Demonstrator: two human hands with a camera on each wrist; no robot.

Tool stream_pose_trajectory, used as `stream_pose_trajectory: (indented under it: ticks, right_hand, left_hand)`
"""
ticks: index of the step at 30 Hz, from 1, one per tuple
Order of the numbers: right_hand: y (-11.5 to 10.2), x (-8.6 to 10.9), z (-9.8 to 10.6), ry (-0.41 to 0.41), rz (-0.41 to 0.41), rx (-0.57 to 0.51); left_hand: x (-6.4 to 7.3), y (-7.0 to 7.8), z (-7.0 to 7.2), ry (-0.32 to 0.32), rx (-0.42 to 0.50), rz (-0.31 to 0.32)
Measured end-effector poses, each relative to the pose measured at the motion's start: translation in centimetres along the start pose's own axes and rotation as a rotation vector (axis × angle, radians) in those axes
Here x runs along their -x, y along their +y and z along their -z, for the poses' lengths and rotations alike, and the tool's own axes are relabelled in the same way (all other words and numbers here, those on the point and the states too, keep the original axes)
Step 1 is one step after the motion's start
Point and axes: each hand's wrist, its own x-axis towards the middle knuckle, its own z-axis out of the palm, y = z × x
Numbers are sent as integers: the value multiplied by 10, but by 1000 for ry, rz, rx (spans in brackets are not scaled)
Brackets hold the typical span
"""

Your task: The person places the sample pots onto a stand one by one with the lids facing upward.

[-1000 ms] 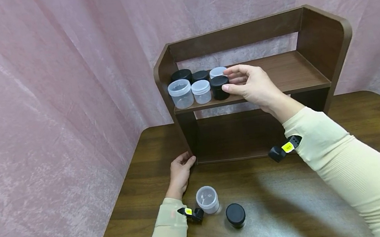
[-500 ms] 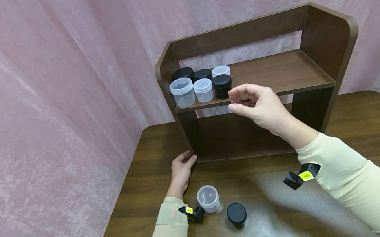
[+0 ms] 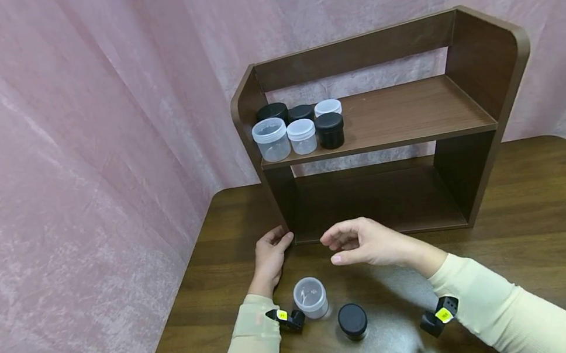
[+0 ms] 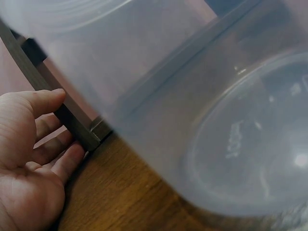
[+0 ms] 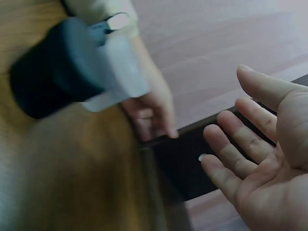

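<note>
My left hand holds the lower front corner of the brown desktop shelf, its thumb at the edge of the left side panel. In the head view my right hand hovers over the table before the shelf's lower level. Its fingers are loosely bent and nothing is in them; the right wrist view shows the bare palm. Closer to me a clear plastic jar stands on the table, with a black-lidded jar to its right. That clear jar fills much of the left wrist view.
On the left of the upper shelf level two rows of jars stand close together. In front are a large clear jar, a small clear jar and a black jar. A pink curtain hangs behind the wooden table.
My right hand has let go of the black jar at the front of the upper level and come down over the table. The left hand stays at the shelf's corner.
</note>
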Motion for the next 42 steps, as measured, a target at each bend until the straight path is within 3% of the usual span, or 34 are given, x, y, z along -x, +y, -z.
stream_pose_trajectory:
  ticks: [10,21,27,35,42]
  right_hand:
    - [31,8,-26,-107,-31,-93]
    - [38,3,-51,-143,-61,-107]
    - [38,-1,-62,-173,-43,-116]
    - [37,-4,-67,-165,-58,-58]
    - [35,-5,-69,-119,-62,12]
  left_hand:
    - [3,1,0,8,-16,-6]
    - [1,1,6,-8,-23,30]
    - [0,1,3,-12,-26,13]
    - [1,-2,0,23,-9,-9]
    - [0,-3,-2,16,-4,-17]
